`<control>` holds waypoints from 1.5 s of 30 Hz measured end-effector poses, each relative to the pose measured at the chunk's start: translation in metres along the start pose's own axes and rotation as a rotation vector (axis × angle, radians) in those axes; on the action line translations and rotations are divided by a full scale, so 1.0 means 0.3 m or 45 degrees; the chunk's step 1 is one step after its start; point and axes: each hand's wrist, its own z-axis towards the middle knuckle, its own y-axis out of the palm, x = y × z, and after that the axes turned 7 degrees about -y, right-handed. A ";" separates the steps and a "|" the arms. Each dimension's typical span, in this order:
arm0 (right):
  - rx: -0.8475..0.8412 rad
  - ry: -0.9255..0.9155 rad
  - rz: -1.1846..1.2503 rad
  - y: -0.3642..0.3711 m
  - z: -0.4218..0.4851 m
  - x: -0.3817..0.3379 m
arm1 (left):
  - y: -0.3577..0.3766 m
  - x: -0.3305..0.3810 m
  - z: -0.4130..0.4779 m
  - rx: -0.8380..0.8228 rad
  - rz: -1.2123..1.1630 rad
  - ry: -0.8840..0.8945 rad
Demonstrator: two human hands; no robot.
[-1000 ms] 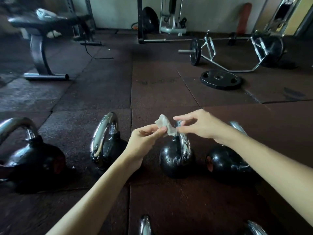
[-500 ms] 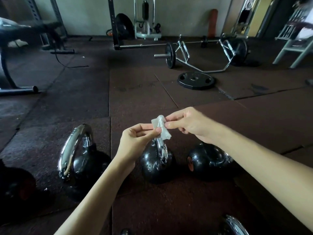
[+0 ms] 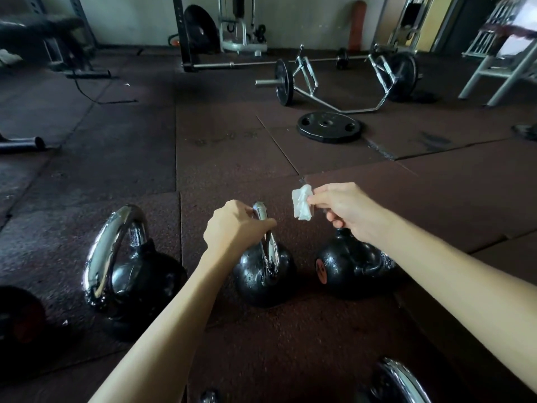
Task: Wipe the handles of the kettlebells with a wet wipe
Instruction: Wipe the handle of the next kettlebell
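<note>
Three black kettlebells with chrome handles stand in a row on the dark rubber floor. My left hand (image 3: 232, 228) grips the top of the chrome handle of the middle kettlebell (image 3: 261, 277). My right hand (image 3: 343, 209) pinches a crumpled white wet wipe (image 3: 302, 205) in the air, above and just left of the right kettlebell (image 3: 348, 266), whose handle my hand and wrist hide. The larger left kettlebell (image 3: 128, 271) stands untouched beside my left forearm.
Another kettlebell (image 3: 20, 315) sits at the far left edge, and chrome handles (image 3: 401, 379) show at the bottom. Farther off lie a weight plate (image 3: 328, 126), a loaded trap bar (image 3: 340, 80), a bench (image 3: 43, 27) at left and a rack (image 3: 186, 33).
My left hand let go of the wipe and dropped onto the middle kettlebell's handle. My right hand carried the wipe to the right. The camera view shifted rightward.
</note>
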 end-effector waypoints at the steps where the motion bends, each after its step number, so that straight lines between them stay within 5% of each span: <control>1: -0.012 0.010 -0.013 0.015 -0.005 0.011 | -0.005 -0.005 -0.002 0.020 0.036 0.020; 8: -0.193 -0.060 -0.184 0.117 -0.051 0.082 | -0.089 -0.105 0.001 0.185 0.134 0.013; 14: -0.360 -0.325 -0.432 0.255 -0.071 0.083 | -0.137 -0.222 -0.001 0.184 -0.080 0.061; 20: -0.752 -0.767 -0.735 0.368 -0.125 0.076 | -0.148 -0.295 -0.032 0.187 -0.292 0.074; 24: -1.002 -0.731 -0.778 0.373 -0.117 0.080 | -0.161 -0.331 -0.032 0.135 -0.469 0.054; 28: -0.990 -0.806 -0.875 0.391 -0.085 0.101 | -0.164 -0.357 -0.035 0.047 -0.632 0.021; 32: -0.965 -0.732 -0.775 0.411 -0.098 0.096 | -0.159 -0.347 -0.035 0.041 -0.574 0.088; 38: -1.073 -0.160 0.012 0.389 -0.121 0.116 | -0.163 -0.343 -0.040 0.052 -0.512 0.113; 45: -0.900 -0.118 0.048 0.413 -0.121 0.102 | -0.191 -0.351 -0.032 0.080 -0.453 0.104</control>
